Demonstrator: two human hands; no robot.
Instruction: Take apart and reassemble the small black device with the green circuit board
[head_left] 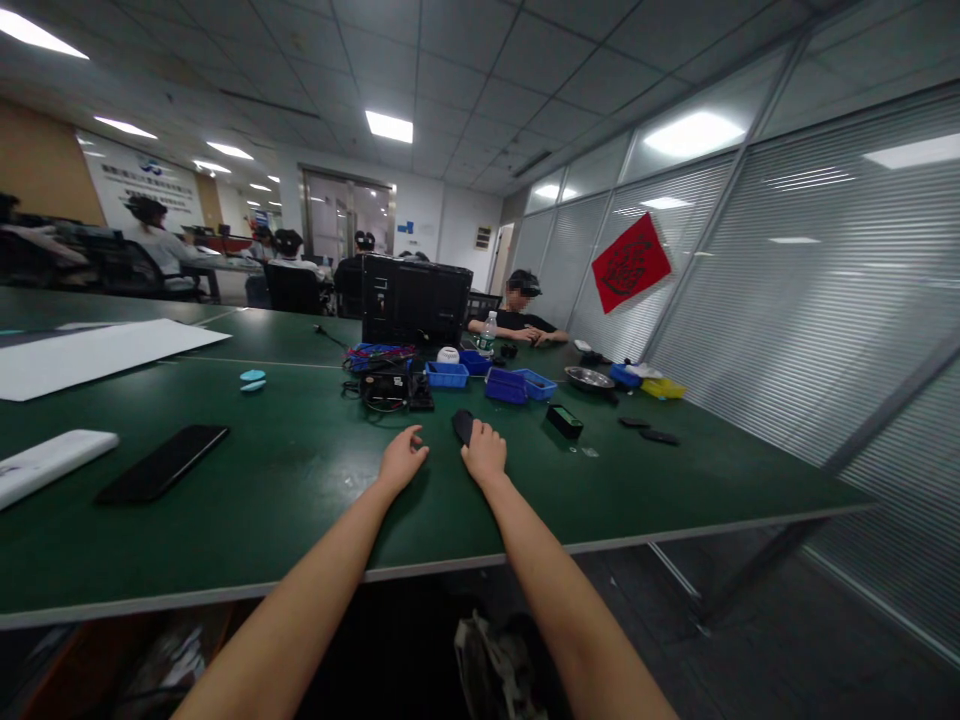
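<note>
Both my arms reach forward over the green table [285, 500]. My left hand [401, 457] rests on the tabletop with its fingers curled loosely, thumb out, and nothing visible in it. My right hand [484, 450] lies beside it, fingers closed on a small flat black object [463, 425] that sticks out to its left. Just beyond the hands sits a black circuit board with cables [390, 390], and behind that stand several blue plastic bins [517, 384].
A black phone [163, 462] and a white flat device [45, 462] lie at the left, with a white sheet [90, 355] behind. A black case [416, 300], a metal dish [589, 377], a yellow tray [663, 388] and a seated person [525, 315] are farther back.
</note>
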